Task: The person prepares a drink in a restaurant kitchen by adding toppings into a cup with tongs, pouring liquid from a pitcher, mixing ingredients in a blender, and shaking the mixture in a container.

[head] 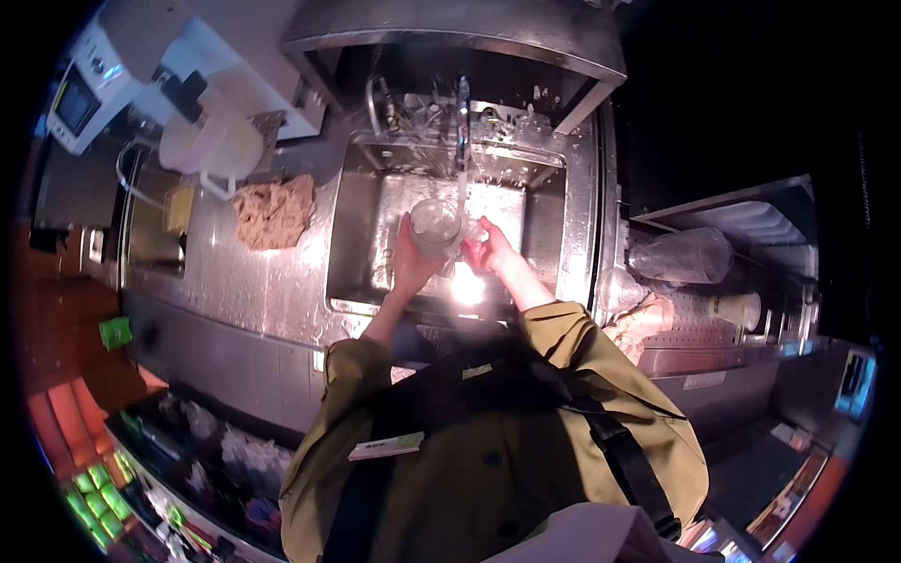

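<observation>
My left hand [413, 253] is wrapped around a clear cup [435, 224], tilted so that its round mouth faces up toward me. The cup is over a stainless steel sink basin [359, 246]. Close to its right side is my right hand [487, 250], fingers curled under running water [462, 190]. Something clear and wet shows at those fingers; whether it is an object or only water cannot be told. The water falls from a metal faucet [462, 119] at the back of the sink. Glare and splashes blur the area between the hands.
A crumpled brown cloth [274, 212] lies on the wet steel counter [281, 288] left of the basin. Behind it stands a white pitcher [211, 144]. A steel shelf [450, 35] overhangs the faucet. To the right, a large clear container [681, 255] and another cloth [642, 322] rest on a perforated surface.
</observation>
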Demonstrator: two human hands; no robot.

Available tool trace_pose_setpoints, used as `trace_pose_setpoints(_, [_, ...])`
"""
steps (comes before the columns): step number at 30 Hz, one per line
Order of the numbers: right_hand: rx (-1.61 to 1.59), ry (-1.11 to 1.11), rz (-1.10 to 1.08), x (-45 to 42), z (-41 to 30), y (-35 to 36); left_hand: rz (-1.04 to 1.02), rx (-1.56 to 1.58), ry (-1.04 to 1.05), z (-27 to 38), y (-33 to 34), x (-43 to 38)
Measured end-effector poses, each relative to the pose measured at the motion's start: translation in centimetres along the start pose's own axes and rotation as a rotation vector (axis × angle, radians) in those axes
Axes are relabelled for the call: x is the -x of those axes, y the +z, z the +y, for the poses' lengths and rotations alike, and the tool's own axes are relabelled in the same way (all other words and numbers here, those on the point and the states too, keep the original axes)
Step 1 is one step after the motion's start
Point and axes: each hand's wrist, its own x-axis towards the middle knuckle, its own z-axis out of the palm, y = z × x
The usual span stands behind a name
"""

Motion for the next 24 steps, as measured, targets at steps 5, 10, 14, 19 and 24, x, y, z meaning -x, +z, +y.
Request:
trace_pose_setpoints(5, [1.374,-1.264,0.548,8.9,-3.2,7.3,-0.122,0.153,-0.019,1.8,2.3,-1.9])
trace_pose_setpoints(10, [1.624,-1.614,0.510,7.3,-9.5,12.8,-0.338,0.519,-0.143,2.5,4.5,-2.8])
trace_pose_setpoints(14, [1.356,-1.394,0.225,9.9,-6.2,12.1,-0.040,0.951,-0.313,1.1,4.1,-2.6])
trace_pose_setpoints(19, [1.286,-1.851,0.611,19.8,-1.1,-1.8,-0.333,1.473,-0.804,-3.3,6.5,-0.6])
trace_pose_setpoints(24, [1.187,-1.868,1.275,22.9,-0.1,-14.5,-0.397,0.696,-0.284,5.9,7.8,1.1])
